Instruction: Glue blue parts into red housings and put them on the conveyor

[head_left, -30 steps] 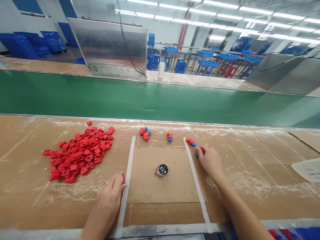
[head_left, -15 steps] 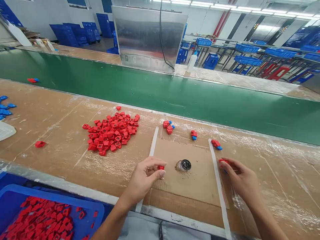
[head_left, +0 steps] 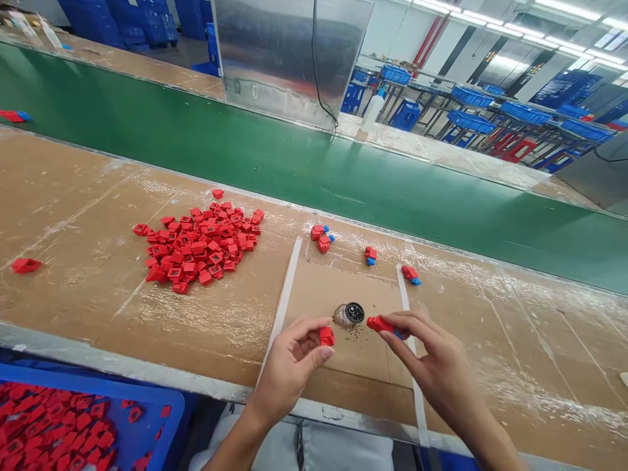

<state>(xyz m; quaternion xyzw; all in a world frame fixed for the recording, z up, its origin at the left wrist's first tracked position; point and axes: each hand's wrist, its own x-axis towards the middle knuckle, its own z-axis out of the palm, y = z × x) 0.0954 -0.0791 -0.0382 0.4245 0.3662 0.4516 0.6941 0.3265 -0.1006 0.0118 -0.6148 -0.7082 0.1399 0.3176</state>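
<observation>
**Left hand** [head_left: 288,374]: fingers curled, thumb and forefinger pinching a red block [head_left: 326,336], square, matte plastic, with a hollow centre.

**Right hand** [head_left: 436,353]: thumb and fingers pinching a red-and-blue piece [head_left: 385,325], an elongated plastic part, blue at the end inside the grip.

**Between the hands:** a jar [head_left: 350,314], round, on its side, with a clear body and black end, on a cardboard sheet [head_left: 363,288]. Dark grains lie scattered beside it. White tape strips [head_left: 283,307] edge the sheet.

**Ahead of the hands:** three small red-and-blue clusters [head_left: 321,239] along the sheet's far edge.

**Left of the hands:** a heap of red blocks [head_left: 196,245], angular and loosely piled on a plastic-filmed bench.

**Below the left hand:** a blue crate [head_left: 98,387], ribbed plastic, filled with red blocks.

**Far side:** a green belt [head_left: 294,163], smooth.
</observation>
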